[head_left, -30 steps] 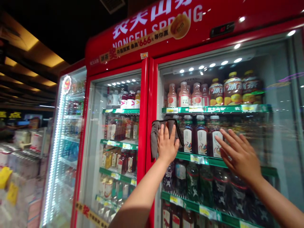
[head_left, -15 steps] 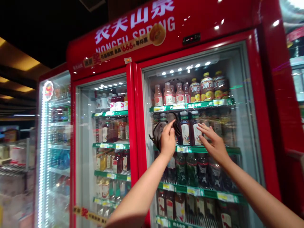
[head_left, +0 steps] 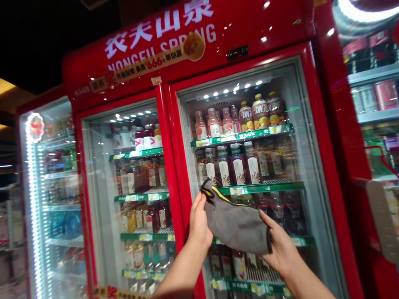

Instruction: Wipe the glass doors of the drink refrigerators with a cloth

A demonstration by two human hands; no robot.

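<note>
A grey cloth (head_left: 238,224) with dark edging and a yellow stripe is stretched between both hands in front of the fridge's right glass door. My left hand (head_left: 199,222) grips its dark upper left end. My right hand (head_left: 279,243) pinches the right edge, thumb and fingers on either side of it. Behind the cloth, rows of bottles (head_left: 239,166) stand on green-edged shelves, and the cloth hides part of the lower rows.
The red double-door drinks fridge (head_left: 173,145) fills the middle. To the left is another lit cooler (head_left: 34,187), and on the right a shelf unit with cans (head_left: 386,93). A pale handle-like piece (head_left: 382,220) is at the right.
The bunched cloth has come down and is now spread out. My right hand, empty and open before, has taken hold of its right edge. The view has shifted a little to the right.
</note>
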